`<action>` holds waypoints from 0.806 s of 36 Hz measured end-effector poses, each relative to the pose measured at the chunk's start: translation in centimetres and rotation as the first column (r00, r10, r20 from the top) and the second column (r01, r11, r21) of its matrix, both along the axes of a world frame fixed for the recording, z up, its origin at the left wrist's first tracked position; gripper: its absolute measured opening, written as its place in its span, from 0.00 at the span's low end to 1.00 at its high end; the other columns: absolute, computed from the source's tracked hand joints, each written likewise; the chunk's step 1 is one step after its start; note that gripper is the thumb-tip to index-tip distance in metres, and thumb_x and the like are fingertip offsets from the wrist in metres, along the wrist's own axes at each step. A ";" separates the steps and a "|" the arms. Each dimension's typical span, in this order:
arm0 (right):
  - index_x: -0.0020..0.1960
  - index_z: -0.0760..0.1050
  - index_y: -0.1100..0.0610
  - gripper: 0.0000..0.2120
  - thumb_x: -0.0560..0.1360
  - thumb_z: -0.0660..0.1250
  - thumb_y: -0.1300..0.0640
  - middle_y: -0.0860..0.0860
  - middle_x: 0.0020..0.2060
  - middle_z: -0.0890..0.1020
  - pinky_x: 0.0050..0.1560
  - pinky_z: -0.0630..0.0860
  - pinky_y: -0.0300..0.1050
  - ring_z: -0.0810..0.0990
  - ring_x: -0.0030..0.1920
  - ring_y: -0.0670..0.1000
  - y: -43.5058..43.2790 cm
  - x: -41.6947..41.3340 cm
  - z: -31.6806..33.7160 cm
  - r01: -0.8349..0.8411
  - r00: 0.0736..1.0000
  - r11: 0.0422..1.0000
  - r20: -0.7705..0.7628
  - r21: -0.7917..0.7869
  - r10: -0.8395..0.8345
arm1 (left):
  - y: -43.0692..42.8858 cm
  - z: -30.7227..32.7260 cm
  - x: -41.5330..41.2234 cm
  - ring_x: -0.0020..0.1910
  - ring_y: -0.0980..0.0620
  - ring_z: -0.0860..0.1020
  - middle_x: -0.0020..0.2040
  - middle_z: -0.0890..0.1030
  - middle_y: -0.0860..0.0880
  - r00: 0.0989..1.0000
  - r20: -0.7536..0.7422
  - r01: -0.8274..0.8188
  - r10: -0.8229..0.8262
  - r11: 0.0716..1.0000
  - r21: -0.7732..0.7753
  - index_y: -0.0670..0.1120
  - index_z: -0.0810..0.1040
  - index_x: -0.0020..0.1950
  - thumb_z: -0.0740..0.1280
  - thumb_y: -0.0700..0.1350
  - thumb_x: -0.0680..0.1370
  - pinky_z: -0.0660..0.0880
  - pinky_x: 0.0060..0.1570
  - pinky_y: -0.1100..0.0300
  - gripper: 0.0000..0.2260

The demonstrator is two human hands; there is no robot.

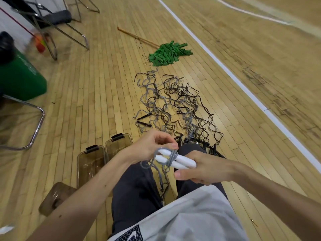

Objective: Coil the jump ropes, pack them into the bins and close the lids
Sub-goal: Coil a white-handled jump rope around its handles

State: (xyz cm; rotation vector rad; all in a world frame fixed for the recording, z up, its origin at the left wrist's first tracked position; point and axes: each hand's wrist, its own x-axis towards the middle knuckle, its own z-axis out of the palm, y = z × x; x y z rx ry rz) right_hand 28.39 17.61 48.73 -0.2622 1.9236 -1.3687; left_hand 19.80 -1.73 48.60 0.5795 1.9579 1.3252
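My right hand grips two white jump rope handles side by side above my lap. A grey rope is looped around them near their tips, and my left hand pinches that rope at the wrap. Loose grey cord hangs down between my knees. Several tangled black and grey jump ropes with black handles lie spread on the wooden floor ahead. Two smoky transparent bins with black latches stand to my left, and a lid or third bin lies nearer me.
A green mop with a wooden stick lies beyond the ropes. Metal chair frames stand at the left, beside a green container. A white court line runs diagonally on the right.
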 end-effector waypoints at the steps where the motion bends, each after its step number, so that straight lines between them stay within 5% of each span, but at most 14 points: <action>1: 0.34 0.67 0.53 0.19 0.77 0.71 0.49 0.52 0.26 0.68 0.26 0.61 0.42 0.63 0.26 0.52 0.1 -0.1 0.1 0.001 1.000 1.000 0.016 -0.009 -0.001 | -0.1 0.0 0.2 0.36 0.57 0.77 0.37 0.81 0.53 1.000 -0.010 -0.007 0.008 1.000 0.007 0.47 0.84 0.43 0.72 0.44 0.77 0.73 0.37 0.63 0.04; 4: 0.35 0.66 0.55 0.17 0.80 0.70 0.57 0.49 0.25 0.67 0.24 0.60 0.39 0.61 0.25 0.50 0.4 -0.5 0.2 0.043 0.998 0.998 0.057 -0.044 -0.040 | -0.3 -0.3 0.6 0.36 0.51 0.73 0.36 0.78 0.52 0.999 -0.043 -0.004 0.005 1.000 0.024 0.58 0.84 0.37 0.71 0.39 0.71 0.68 0.33 0.59 0.13; 7: 0.37 0.66 0.56 0.16 0.80 0.68 0.60 0.50 0.26 0.64 0.23 0.56 0.38 0.57 0.25 0.49 0.6 -0.9 0.1 0.102 0.991 0.990 0.095 -0.098 -0.093 | -0.1 -0.8 1.2 0.29 0.53 0.68 0.28 0.73 0.54 0.996 0.032 -0.084 0.084 0.996 0.022 0.56 0.81 0.33 0.65 0.31 0.77 0.61 0.30 0.59 0.22; 11: 0.41 0.68 0.57 0.12 0.81 0.68 0.58 0.52 0.28 0.61 0.23 0.56 0.37 0.56 0.26 0.49 1.1 -1.5 0.2 0.174 0.980 0.973 0.120 -0.148 -0.157 | 0.5 -1.5 2.1 0.27 0.57 0.65 0.30 0.70 0.50 0.979 0.141 -0.148 0.149 0.989 -0.015 0.48 0.76 0.42 0.57 0.40 0.85 0.63 0.27 0.65 0.14; 18: 0.50 0.73 0.70 0.16 0.81 0.67 0.55 0.51 0.28 0.64 0.23 0.58 0.38 0.58 0.25 0.49 2.1 -2.3 -0.4 0.229 0.972 0.968 0.076 -0.099 -0.222 | 0.9 -2.2 2.9 0.27 0.54 0.62 0.30 0.70 0.49 0.975 0.176 -0.137 0.138 0.990 -0.014 0.45 0.76 0.47 0.53 0.49 0.87 0.59 0.27 0.63 0.16; 22: 0.40 0.79 0.53 0.11 0.81 0.68 0.54 0.51 0.27 0.66 0.23 0.59 0.38 0.60 0.23 0.49 2.8 -2.8 -0.7 0.287 0.958 0.954 0.036 -0.088 -0.285 | 1.0 -2.2 3.3 0.26 0.56 0.63 0.28 0.68 0.50 0.984 0.139 -0.113 0.114 0.993 -0.017 0.41 0.77 0.55 0.53 0.46 0.87 0.62 0.27 0.65 0.15; 29: 0.39 0.73 0.59 0.14 0.80 0.69 0.53 0.53 0.27 0.74 0.25 0.65 0.42 0.67 0.20 0.48 3.2 -3.2 -2.0 0.377 0.926 0.925 -0.065 0.054 -0.373 | 1.0 -2.4 3.6 0.27 0.57 0.66 0.28 0.69 0.53 0.991 0.091 -0.089 0.099 0.990 -0.113 0.44 0.78 0.60 0.58 0.48 0.85 0.66 0.31 0.66 0.12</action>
